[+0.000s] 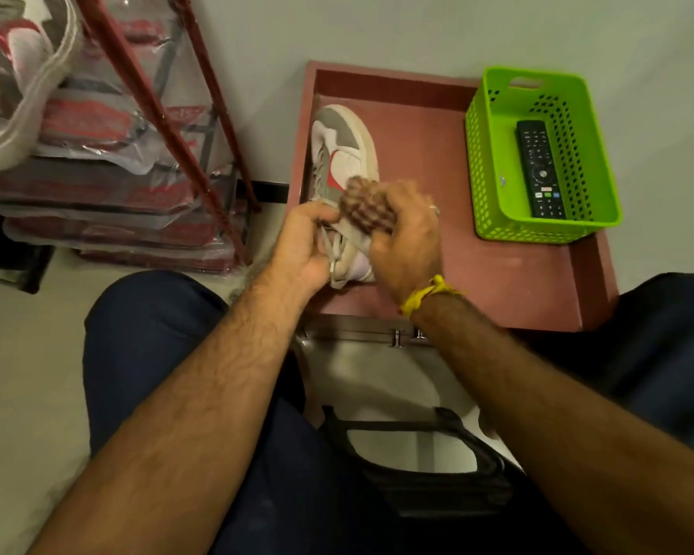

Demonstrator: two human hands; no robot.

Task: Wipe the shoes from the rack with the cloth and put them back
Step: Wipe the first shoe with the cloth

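Observation:
A grey and white sneaker (pixel 343 150) with a red mark lies on its side on the reddish-brown table (pixel 497 266), toe pointing away from me. My left hand (pixel 303 244) grips the shoe near its laces and collar. My right hand (pixel 405 234) holds a bunched brown checked cloth (pixel 363 202) against the shoe's side. The shoe's heel end is hidden by both hands. A second matching sneaker (pixel 21 86) sits at the top left on the rack (pixel 149 98).
A green plastic basket (pixel 577 218) holding a black remote (pixel 539 166) stands on the table's right side. The red metal rack wrapped in clear plastic stands at the left. My knees flank the table's near edge, and a black bag (pixel 417 466) lies between them.

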